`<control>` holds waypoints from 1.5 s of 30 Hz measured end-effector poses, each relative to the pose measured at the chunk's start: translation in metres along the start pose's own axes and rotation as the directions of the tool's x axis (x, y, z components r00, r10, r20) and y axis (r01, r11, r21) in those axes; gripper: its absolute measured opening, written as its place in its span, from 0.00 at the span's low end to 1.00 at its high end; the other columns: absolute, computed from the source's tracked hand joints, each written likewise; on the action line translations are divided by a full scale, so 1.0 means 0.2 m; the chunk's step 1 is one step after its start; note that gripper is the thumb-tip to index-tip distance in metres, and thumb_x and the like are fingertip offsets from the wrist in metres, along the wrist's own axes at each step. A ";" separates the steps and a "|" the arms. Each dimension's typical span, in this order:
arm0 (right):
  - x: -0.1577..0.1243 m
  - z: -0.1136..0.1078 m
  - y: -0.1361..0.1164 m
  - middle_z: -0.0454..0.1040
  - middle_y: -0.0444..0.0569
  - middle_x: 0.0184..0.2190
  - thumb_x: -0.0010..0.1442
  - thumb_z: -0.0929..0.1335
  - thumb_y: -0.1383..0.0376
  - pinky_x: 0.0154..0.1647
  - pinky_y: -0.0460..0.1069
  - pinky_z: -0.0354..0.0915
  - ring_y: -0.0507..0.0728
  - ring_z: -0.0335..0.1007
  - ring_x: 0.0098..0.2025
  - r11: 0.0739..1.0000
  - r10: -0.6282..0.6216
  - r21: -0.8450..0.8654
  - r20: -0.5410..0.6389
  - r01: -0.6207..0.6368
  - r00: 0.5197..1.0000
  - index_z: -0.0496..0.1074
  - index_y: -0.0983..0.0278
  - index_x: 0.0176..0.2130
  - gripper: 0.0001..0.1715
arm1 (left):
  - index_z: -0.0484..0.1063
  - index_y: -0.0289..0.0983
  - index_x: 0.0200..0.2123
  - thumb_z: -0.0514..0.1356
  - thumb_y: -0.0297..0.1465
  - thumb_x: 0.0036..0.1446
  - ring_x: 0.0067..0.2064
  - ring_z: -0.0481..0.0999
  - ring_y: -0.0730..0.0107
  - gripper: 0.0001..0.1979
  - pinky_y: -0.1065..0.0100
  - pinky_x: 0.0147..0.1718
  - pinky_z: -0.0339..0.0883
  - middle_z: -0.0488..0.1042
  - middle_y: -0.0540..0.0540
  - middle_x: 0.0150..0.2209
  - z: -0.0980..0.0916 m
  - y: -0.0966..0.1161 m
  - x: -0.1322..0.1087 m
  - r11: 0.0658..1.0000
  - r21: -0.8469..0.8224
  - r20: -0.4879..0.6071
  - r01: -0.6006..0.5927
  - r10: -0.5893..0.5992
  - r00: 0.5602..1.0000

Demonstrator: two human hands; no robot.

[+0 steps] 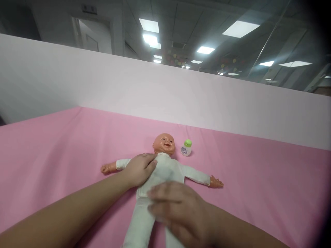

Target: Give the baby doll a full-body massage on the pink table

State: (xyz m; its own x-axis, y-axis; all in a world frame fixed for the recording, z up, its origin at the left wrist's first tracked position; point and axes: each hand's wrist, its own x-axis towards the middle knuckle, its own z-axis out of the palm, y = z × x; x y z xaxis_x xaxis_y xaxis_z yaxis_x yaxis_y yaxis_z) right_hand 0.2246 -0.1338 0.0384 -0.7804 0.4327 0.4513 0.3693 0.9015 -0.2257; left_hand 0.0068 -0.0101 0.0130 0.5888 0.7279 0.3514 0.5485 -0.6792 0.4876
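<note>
A baby doll [168,170] with a white cloth body lies on its back on a pink sheet [248,186], its arms spread wide and its head toward the wall. My left hand [141,168] lies over the doll's shoulder and the side of its chest, fingers stretched out. Over the doll's lower belly and hip is my right hand [181,210], blurred by motion, with its fingers apart and nothing visible in them; whether it touches the cloth I cannot tell. Beside the doll's head stands a small clear bottle [186,150] with a green cap and a printed label.
A low white wall [165,91] runs along the far side of the pink surface. Above it is a glass pane [201,34] showing ceiling lights, and a doorway [94,34] appears at the upper left.
</note>
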 end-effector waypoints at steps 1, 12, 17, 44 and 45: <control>0.01 0.01 -0.04 0.72 0.47 0.64 0.75 0.61 0.57 0.73 0.48 0.58 0.52 0.65 0.68 0.998 -0.055 0.020 0.068 0.054 0.996 0.73 0.61 0.59 0.22 | 0.75 0.43 0.61 0.47 0.42 0.74 0.60 0.76 0.55 0.23 0.56 0.62 0.66 0.79 0.45 0.58 0.00 0.00 0.00 1.000 0.001 0.003 0.003 -0.003 1.000; -0.01 0.00 0.07 0.55 0.47 0.74 0.67 0.67 0.41 0.79 0.65 0.30 0.63 0.43 0.78 0.974 0.199 0.051 0.267 -0.220 0.943 0.57 0.51 0.73 0.43 | 0.75 0.41 0.60 0.47 0.42 0.74 0.61 0.76 0.56 0.23 0.56 0.63 0.66 0.77 0.44 0.60 0.01 -0.02 0.00 1.000 -0.022 -0.001 -0.003 0.003 1.000; -0.04 0.01 0.26 0.47 0.48 0.76 0.72 0.63 0.44 0.79 0.65 0.36 0.64 0.40 0.79 0.921 0.390 -0.049 0.171 -0.387 0.905 0.53 0.54 0.75 0.41 | 0.74 0.42 0.62 0.47 0.42 0.74 0.63 0.74 0.56 0.23 0.55 0.65 0.64 0.76 0.45 0.62 0.02 -0.02 0.00 1.000 -0.019 -0.008 -0.014 0.013 1.000; -0.04 0.03 0.41 0.79 0.51 0.50 0.69 0.63 0.61 0.46 0.51 0.63 0.60 0.75 0.48 0.610 0.789 -0.103 -0.012 -0.786 0.614 0.73 0.58 0.56 0.19 | 0.64 0.48 0.70 0.64 0.46 0.63 0.71 0.63 0.43 0.34 0.41 0.72 0.49 0.66 0.41 0.70 -0.01 0.29 -0.15 0.868 -0.162 0.254 -0.469 0.496 0.831; -0.05 0.03 0.41 0.79 0.51 0.50 0.70 0.62 0.59 0.46 0.51 0.63 0.60 0.76 0.49 0.619 0.782 -0.105 -0.003 -0.778 0.623 0.72 0.59 0.57 0.20 | 0.63 0.49 0.71 0.63 0.46 0.64 0.73 0.59 0.42 0.34 0.39 0.72 0.46 0.62 0.42 0.72 -0.01 0.25 -0.12 0.894 -0.107 0.263 -0.435 0.448 0.855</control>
State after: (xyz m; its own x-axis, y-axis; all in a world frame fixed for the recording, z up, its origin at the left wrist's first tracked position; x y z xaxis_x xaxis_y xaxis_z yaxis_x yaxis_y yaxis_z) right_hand 0.2588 -0.0640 0.0097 -0.1957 0.9748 0.1073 0.8888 0.2225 -0.4006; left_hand 0.0175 -0.0611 0.0306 0.9049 0.2930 0.3087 0.1702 -0.9139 0.3685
